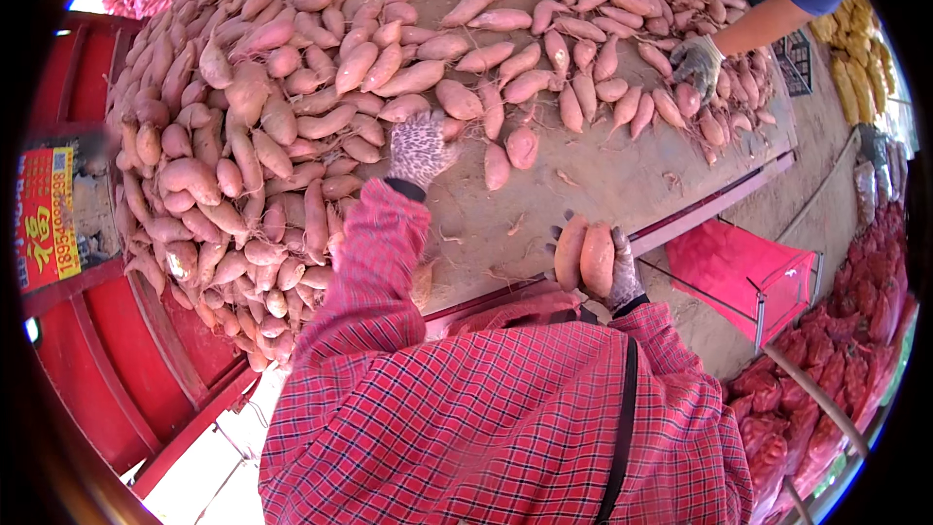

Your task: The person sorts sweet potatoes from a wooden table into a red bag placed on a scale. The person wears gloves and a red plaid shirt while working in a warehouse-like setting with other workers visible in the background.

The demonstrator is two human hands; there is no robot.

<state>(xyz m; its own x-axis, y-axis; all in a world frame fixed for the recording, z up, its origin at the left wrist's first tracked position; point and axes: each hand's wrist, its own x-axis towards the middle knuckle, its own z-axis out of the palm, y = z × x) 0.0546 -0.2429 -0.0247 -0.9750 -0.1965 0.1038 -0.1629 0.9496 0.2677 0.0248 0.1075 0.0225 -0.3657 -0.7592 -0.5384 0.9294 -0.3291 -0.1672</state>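
My left hand (421, 149), in a patterned knit glove, lies on the near edge of the spread of sweet potatoes (412, 78). The end of one sweet potato (453, 130) shows beside its fingers; the fingertips are hidden, so whether they grip it I cannot tell. My right hand (625, 273), gloved with dark fingertips, holds two sweet potatoes side by side, a left one (570, 253) and a right one (598, 259), above the near edge of the table (466, 233). Two loose sweet potatoes (510, 158) lie just right of my left hand.
Left, a large heap of sweet potatoes (240, 153) rests against red metal panels (109, 350). Another person's gloved hand (697, 65) touches sweet potatoes at the far right. A pink bag on a metal frame (736, 277) stands beside the table. Filled red mesh bags (809, 394) line the right.
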